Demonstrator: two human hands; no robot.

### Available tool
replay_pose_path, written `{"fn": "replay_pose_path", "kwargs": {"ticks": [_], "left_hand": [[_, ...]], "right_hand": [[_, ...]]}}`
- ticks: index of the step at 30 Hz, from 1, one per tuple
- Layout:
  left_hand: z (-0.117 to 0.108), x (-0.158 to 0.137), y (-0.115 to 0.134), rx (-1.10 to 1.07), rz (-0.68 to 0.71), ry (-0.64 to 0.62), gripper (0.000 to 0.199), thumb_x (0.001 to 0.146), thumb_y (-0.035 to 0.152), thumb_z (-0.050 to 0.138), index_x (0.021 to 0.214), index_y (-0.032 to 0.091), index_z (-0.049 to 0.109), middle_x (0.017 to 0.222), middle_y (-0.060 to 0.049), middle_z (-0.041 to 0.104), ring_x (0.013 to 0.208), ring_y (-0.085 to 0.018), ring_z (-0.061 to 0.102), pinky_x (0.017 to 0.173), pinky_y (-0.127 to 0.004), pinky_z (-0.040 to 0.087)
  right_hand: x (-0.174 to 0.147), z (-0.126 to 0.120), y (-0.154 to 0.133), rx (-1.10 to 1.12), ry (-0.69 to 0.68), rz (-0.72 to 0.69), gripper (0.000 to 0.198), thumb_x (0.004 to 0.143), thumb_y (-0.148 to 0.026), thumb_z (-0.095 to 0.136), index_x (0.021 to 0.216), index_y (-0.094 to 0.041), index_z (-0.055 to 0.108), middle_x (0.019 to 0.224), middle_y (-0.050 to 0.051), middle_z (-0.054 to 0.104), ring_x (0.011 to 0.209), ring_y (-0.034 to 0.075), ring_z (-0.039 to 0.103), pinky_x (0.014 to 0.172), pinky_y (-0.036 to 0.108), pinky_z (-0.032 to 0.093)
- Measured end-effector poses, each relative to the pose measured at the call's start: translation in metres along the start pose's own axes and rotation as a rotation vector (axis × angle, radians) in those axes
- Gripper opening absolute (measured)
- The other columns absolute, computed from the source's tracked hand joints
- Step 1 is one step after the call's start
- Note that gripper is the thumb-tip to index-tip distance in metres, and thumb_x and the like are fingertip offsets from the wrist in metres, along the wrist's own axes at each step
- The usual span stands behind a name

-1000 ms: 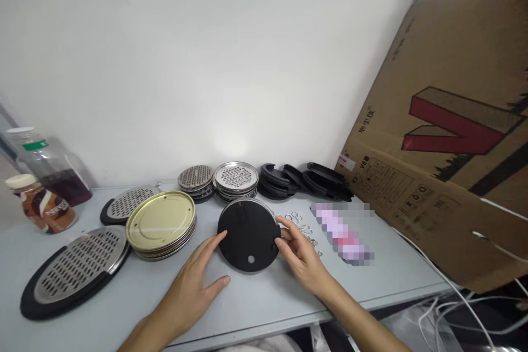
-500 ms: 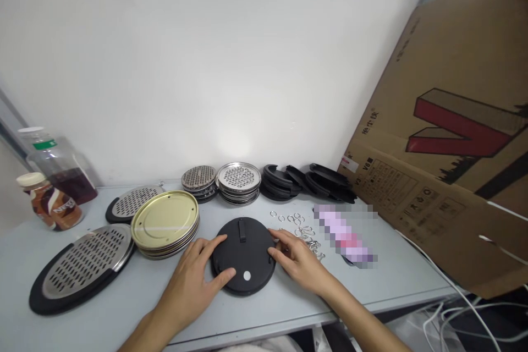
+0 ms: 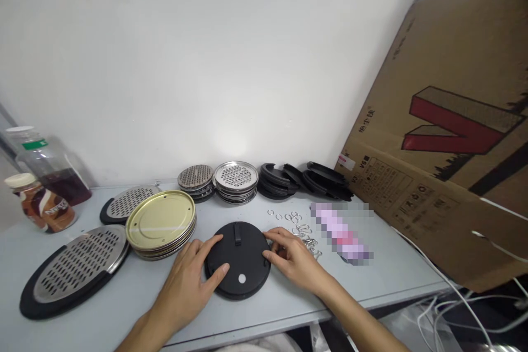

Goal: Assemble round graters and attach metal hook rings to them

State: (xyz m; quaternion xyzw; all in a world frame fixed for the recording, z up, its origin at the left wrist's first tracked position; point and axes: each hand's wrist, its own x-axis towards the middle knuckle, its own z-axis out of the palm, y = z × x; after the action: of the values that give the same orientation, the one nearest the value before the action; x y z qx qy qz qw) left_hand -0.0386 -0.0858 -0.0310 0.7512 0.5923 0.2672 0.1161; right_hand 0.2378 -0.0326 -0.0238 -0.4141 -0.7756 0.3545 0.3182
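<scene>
A black round disc [image 3: 243, 256] lies flat on the table in front of me, with a small raised black tab near its far rim and a white dot near its near rim. My left hand [image 3: 190, 272] grips its left side, the thumb on the top face and the index fingertip at the upper-left rim. From the right, my right hand [image 3: 295, 258] holds the rim between thumb and fingers. Just beyond that hand lie several metal rings [image 3: 294, 216] and small metal clasps [image 3: 310, 242], partly covered by it.
A stack of gold metal discs [image 3: 160, 220] stands left, beside black-rimmed graters [image 3: 78, 264]. Stacked grater plates [image 3: 236, 176] and black curved rims [image 3: 278, 181] line the wall. Bottles [image 3: 41, 206] stand far left. A cardboard box [image 3: 412, 187] leans right, with white cables [image 3: 449, 280] hanging near the edge.
The view has shifted slightly, so most things sit a little further left. Both hands keep their hold on the black disc, which appears slightly nearer to me.
</scene>
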Motion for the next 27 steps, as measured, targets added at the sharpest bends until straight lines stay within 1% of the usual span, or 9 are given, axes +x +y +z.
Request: {"fn": "replay_pose_path", "kwargs": {"ticks": [4, 7, 9, 11, 14, 16, 22, 25, 27], "left_hand": [[-0.001, 0.000, 0.002, 0.001, -0.003, -0.020, 0.047, 0.097, 0.046, 0.050, 0.140, 0.029, 0.048, 0.102, -0.006, 0.058, 0.104, -0.028, 0.056, 0.095, -0.049, 0.046], [-0.003, -0.001, 0.005, -0.002, -0.001, -0.023, 0.045, 0.097, 0.044, 0.048, 0.140, 0.028, 0.049, 0.102, -0.007, 0.058, 0.104, -0.028, 0.056, 0.096, -0.049, 0.046], [-0.004, -0.001, 0.006, 0.002, 0.003, -0.020, 0.045, 0.097, 0.043, 0.047, 0.139, 0.028, 0.049, 0.101, -0.007, 0.058, 0.104, -0.028, 0.056, 0.096, -0.049, 0.046], [-0.004, -0.001, 0.006, 0.007, 0.005, -0.014, 0.045, 0.097, 0.042, 0.048, 0.140, 0.027, 0.050, 0.101, -0.007, 0.059, 0.103, -0.029, 0.057, 0.095, -0.049, 0.047], [-0.003, -0.001, 0.006, 0.013, 0.010, -0.007, 0.047, 0.097, 0.042, 0.048, 0.141, 0.027, 0.049, 0.100, -0.007, 0.058, 0.102, -0.028, 0.057, 0.095, -0.050, 0.048], [-0.002, -0.001, 0.006, 0.017, 0.009, -0.003, 0.047, 0.097, 0.042, 0.048, 0.142, 0.027, 0.049, 0.100, -0.008, 0.058, 0.102, -0.028, 0.057, 0.095, -0.050, 0.048], [0.000, -0.002, 0.005, 0.032, 0.011, 0.033, 0.047, 0.097, 0.041, 0.048, 0.142, 0.028, 0.050, 0.105, -0.009, 0.056, 0.108, -0.029, 0.056, 0.098, -0.051, 0.049], [0.002, -0.003, 0.002, 0.046, 0.013, 0.048, 0.046, 0.097, 0.041, 0.049, 0.141, 0.029, 0.050, 0.116, -0.011, 0.053, 0.117, -0.031, 0.053, 0.102, -0.053, 0.047], [0.003, -0.003, 0.000, 0.048, 0.020, 0.051, 0.046, 0.097, 0.040, 0.049, 0.141, 0.029, 0.050, 0.126, -0.012, 0.050, 0.124, -0.032, 0.049, 0.104, -0.055, 0.046]], "right_hand": [[0.004, -0.011, 0.006, 0.041, 0.114, 0.059, 0.032, 0.091, -0.034, 0.058, 0.117, -0.019, 0.068, 0.111, 0.011, 0.066, 0.068, 0.016, 0.064, 0.063, 0.030, 0.052], [0.015, -0.031, 0.007, -0.066, 0.211, 0.117, 0.025, 0.090, -0.029, 0.054, 0.103, -0.017, 0.073, 0.100, 0.010, 0.070, 0.067, 0.017, 0.064, 0.066, 0.032, 0.051], [0.026, -0.046, 0.007, -0.183, 0.149, 0.130, 0.019, 0.085, -0.021, 0.057, 0.092, -0.018, 0.075, 0.092, 0.008, 0.073, 0.073, 0.020, 0.066, 0.070, 0.032, 0.050], [0.035, -0.058, 0.006, -0.256, 0.012, 0.106, 0.019, 0.078, -0.014, 0.059, 0.086, -0.021, 0.075, 0.085, 0.005, 0.073, 0.071, 0.019, 0.065, 0.067, 0.030, 0.048], [0.042, -0.070, 0.007, -0.262, -0.156, 0.095, 0.024, 0.069, -0.008, 0.059, 0.082, -0.022, 0.074, 0.078, 0.001, 0.072, 0.066, 0.017, 0.063, 0.061, 0.027, 0.046], [0.039, -0.073, 0.010, -0.245, -0.180, 0.105, 0.025, 0.067, -0.006, 0.059, 0.081, -0.022, 0.074, 0.078, 0.001, 0.072, 0.066, 0.017, 0.062, 0.060, 0.026, 0.045], [0.026, -0.075, 0.022, -0.229, -0.088, 0.131, 0.020, 0.071, -0.010, 0.060, 0.082, -0.020, 0.074, 0.075, 0.002, 0.071, 0.068, 0.018, 0.063, 0.062, 0.027, 0.045], [0.029, -0.071, 0.023, -0.313, 0.029, 0.110, 0.020, 0.075, -0.009, 0.057, 0.080, -0.020, 0.073, 0.078, 0.003, 0.072, 0.070, 0.018, 0.064, 0.064, 0.028, 0.044], [0.032, -0.067, 0.022, -0.374, 0.059, 0.100, 0.020, 0.074, -0.009, 0.058, 0.081, -0.021, 0.072, 0.081, 0.003, 0.072, 0.073, 0.019, 0.063, 0.066, 0.028, 0.043]]}}
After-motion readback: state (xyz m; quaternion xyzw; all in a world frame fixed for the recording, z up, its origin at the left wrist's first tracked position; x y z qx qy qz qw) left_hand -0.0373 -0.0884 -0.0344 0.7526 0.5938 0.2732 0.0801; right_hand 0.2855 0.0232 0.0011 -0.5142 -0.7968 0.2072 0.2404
